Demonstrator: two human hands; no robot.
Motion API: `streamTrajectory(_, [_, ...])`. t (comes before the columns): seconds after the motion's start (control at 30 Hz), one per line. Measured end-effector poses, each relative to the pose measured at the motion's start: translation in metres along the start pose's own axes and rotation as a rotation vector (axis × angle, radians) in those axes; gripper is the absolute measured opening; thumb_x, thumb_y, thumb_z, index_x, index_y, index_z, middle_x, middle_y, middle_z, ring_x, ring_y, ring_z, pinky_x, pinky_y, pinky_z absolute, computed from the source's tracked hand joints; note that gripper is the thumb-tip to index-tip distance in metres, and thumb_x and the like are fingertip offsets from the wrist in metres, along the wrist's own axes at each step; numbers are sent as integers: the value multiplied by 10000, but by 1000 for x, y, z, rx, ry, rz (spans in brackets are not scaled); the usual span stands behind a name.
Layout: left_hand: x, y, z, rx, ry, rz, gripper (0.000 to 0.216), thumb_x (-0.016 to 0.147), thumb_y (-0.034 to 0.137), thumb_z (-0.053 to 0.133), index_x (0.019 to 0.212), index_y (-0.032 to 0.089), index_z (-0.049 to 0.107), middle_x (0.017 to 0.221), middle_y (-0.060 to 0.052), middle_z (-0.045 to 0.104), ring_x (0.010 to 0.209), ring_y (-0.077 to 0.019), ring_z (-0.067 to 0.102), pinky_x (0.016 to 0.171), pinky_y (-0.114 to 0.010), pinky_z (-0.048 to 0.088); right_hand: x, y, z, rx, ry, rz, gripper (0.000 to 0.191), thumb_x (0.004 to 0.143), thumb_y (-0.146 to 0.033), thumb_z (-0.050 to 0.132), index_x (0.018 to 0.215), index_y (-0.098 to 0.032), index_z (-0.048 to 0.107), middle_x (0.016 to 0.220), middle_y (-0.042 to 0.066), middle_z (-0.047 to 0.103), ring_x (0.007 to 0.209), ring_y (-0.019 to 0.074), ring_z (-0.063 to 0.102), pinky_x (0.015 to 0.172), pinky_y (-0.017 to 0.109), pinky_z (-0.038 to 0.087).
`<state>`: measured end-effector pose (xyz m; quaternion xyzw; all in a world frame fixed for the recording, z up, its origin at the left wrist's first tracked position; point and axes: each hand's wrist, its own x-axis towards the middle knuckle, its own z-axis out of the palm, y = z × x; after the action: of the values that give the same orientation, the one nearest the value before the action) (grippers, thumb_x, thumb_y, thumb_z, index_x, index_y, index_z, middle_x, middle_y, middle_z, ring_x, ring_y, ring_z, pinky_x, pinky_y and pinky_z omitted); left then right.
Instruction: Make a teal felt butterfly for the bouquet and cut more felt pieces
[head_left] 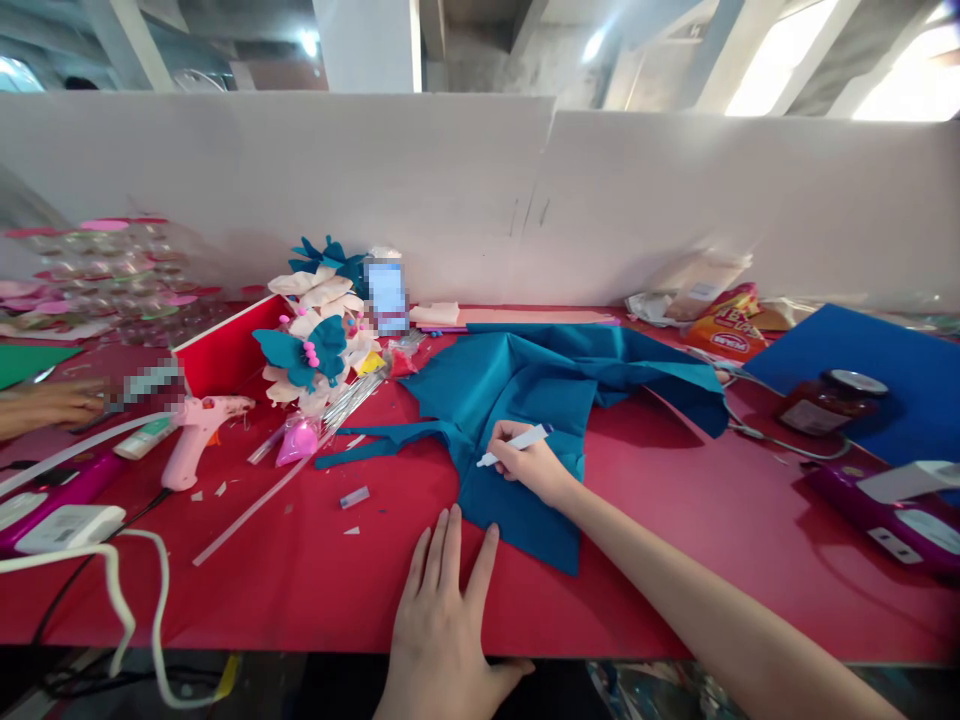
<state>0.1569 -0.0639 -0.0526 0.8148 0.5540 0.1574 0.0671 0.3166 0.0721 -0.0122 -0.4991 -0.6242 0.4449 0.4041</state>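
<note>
Pinching a white marker (517,443) between thumb and curled fingers, the right hand (529,465) rests on the teal cloth (540,385), which lies crumpled across the middle of the red tabletop (675,530). The marker's long axis runs from upper right down to lower left. Its tip points left and sits at the cloth's left part, close to where a narrow teal strip runs off toward the pink hot glue gun (196,435); whether the tip touches the cloth cannot be told. The cloth spreads away from this hand mainly up and to the right, with a flat pointed flap below it toward the near edge.

The left hand (442,600) lies palm down on the tabletop at the near edge, fingers straight and a little spread. Its fingertips are at the lower left border of that flap, just beside or barely touching it, so the right hand is the nearer to the cloth's middle.

Farther left stands a bouquet of felt flowers (319,345), and another person's hand (45,405) rests at the far left edge
</note>
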Motion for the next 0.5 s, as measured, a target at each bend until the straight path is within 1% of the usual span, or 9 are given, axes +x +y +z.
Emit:
streamTrajectory(0.1, [0,-3,2,-3,3,-6,1042,565,607,730,1456,333,265,1527,-124,262,1366,-368,284,1047,-505,358,2,7,2,-22,21,-33,256,754,-270,532,544,-206,400,438,-53,429,404,82,385,390,202,275])
streamTrajectory(0.23, [0,-3,2,-1,16,6,1027,594,658,690,1461,337,243,1536,-112,244,1365,-364,288,1052,-494,358,0,9,2,-121,61,-146,319,784,-328,529,525,-202,393,474,-44,409,453,90,367,430,223,264])
streamTrajectory(0.3, [-1,-3,2,-3,25,7,1015,607,712,646,1461,332,250,1535,-113,247,1363,-362,294,1053,-494,358,-1,7,3,-155,42,-179,321,794,-331,518,525,-198,403,492,-37,418,476,95,371,450,230,270])
streamTrajectory(0.4, [-1,-3,1,-1,37,12,1010,613,768,590,1460,330,257,1528,-113,265,1356,-364,310,1044,-494,369,0,6,4,-178,40,-185,325,789,-333,535,520,-195,414,497,-32,428,493,100,378,464,235,272])
streamTrajectory(0.5, [-2,-3,1,14,53,20,1021,611,770,591,1464,328,246,1533,-107,254,1348,-371,321,1044,-490,369,0,8,4,-156,115,-158,333,791,-334,535,520,-203,391,472,-42,393,468,97,361,443,232,252])
